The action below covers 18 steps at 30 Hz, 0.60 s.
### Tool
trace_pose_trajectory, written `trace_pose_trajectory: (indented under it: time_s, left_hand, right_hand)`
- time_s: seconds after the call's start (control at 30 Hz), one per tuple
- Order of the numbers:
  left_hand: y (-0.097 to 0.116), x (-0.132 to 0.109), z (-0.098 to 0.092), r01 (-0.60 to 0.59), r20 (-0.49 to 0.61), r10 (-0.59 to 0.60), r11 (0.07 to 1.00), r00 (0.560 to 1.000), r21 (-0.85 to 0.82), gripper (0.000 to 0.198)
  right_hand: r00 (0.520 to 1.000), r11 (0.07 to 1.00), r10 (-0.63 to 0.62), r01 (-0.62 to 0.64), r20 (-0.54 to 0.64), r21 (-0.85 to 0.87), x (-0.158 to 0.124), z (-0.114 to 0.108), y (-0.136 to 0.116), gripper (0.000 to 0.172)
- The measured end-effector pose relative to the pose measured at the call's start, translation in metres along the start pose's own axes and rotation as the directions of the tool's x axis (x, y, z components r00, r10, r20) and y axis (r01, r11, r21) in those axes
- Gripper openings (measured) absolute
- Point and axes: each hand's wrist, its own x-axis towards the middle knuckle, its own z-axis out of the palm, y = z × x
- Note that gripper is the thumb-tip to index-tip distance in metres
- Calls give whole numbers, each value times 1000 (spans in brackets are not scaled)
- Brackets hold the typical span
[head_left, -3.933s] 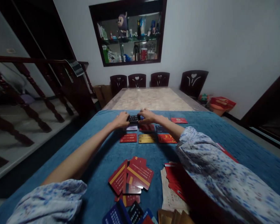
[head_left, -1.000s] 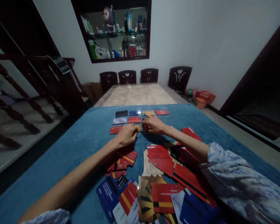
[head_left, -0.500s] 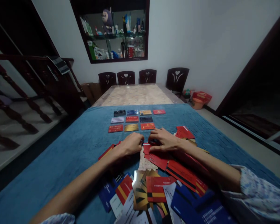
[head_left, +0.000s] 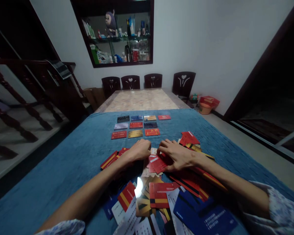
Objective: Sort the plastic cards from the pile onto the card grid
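My left hand (head_left: 141, 149) is closed at the middle of the pile, its fingers curled under. Whatever it holds, if anything, is hidden. My right hand (head_left: 175, 153) rests just to its right, thumb and fingers apart, over some red cards (head_left: 156, 163) that lie loose on paler ones. Around both wrists spreads a messy heap of plastic cards: blue cards (head_left: 203, 212) at the near right, gold cards (head_left: 143, 202) near the middle, a red card with a yellow stripe (head_left: 163, 195), and white cards toward the bottom edge.
Beyond my hands, small stacks or single cards stand in three rows, among them a gold card (head_left: 135, 133) and a black card (head_left: 123, 119). A blue cloth (head_left: 83, 143) covers the near table. Dark chairs (head_left: 153, 80) line the far end.
My right hand has shifted slightly away from my left, and more of the red cards beneath it shows between the hands. The whole view has moved a little.
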Motion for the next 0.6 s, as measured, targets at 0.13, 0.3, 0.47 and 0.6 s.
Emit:
trace_pose_trajectory:
  time_s: [0.13,0.3,0.47,0.6]
  left_hand:
    - [8,2,-4,31,7,-31,999,999,23,27]
    - [14,5,-8,81,53,-82,997,995,19,31]
    - [5,10,-10,105,104,-93,987,990,-120,25]
    - [-5,17,-3,99,138,-59,945,989,-311,9]
  right_hand:
    - [1000,999,-3,2,25,35,-5,-4,4,53]
    - [1000,996,-8,7,14,85,-6,0,11,54]
    - [1000,992,-5,6,-7,125,-5,3,16,55]
    - [1000,990,2,-1,-11,140,-5,2,17,55]
